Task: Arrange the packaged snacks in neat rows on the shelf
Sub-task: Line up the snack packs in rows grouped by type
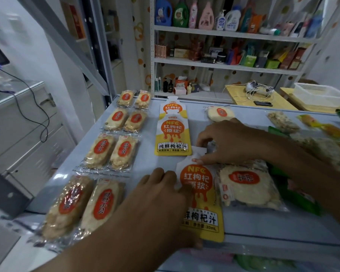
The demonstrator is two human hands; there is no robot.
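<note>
On the pale shelf [82,146], eight rice-cracker packs [110,152] already sit two abreast. The nearest juice pouch [199,195] lies below its twin [173,137]; the left hand [161,191] presses flat on its edge, the right hand [230,142] pinches its spout. It should probably be nudged straight, bottoms in line.

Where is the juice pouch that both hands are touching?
In the head view it lies low and centre on the shelf: juice pouch, between paired cracker packs leftward and a round cracker pack rightward.
</note>
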